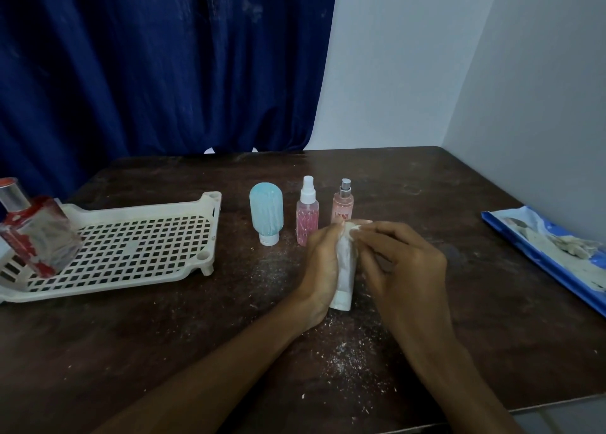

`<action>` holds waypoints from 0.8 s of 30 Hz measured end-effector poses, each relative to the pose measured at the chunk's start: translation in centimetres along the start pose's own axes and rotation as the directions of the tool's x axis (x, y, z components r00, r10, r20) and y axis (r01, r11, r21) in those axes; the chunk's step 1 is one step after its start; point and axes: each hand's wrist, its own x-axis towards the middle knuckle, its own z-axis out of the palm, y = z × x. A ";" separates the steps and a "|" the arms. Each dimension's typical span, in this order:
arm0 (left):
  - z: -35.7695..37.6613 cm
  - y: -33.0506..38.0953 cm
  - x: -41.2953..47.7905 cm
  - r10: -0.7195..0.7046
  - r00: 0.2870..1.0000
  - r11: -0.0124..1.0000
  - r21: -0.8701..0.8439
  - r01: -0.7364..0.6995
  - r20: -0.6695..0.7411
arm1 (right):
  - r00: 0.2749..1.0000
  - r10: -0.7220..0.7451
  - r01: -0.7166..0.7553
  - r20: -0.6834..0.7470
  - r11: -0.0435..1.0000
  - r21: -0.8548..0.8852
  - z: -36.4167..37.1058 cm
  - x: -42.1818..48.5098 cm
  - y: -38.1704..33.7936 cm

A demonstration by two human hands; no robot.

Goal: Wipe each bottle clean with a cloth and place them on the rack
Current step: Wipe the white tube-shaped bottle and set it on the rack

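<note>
Centrally, left hand (323,259) grips tube (343,279), right hand (405,259) cloth (355,229); rack (131,237) leftward.

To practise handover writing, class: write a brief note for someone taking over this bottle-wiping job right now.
Left hand grips the white bottle; right hand pinches the cloth at its top end.
Done: one glass bottle sits on the rack.
To do: finish wiping this one, then wipe and rack the blue bottle, the white-capped spray and the silver-capped spray standing beyond the hands.
</note>
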 end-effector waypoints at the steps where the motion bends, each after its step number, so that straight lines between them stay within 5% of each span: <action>1: 0.1 0.0 -0.1 0.001 1.000 1.000 -0.007 -0.001 -0.001 | 1.000 0.000 0.000 -0.002 1.000 -0.002 0.1 0.1 0.0; 24: -0.1 -0.3 0.4 -0.040 0.998 0.991 -0.127 0.046 0.052 | 0.999 -0.036 0.036 -0.022 0.999 -0.003 0.6 -0.6 -0.9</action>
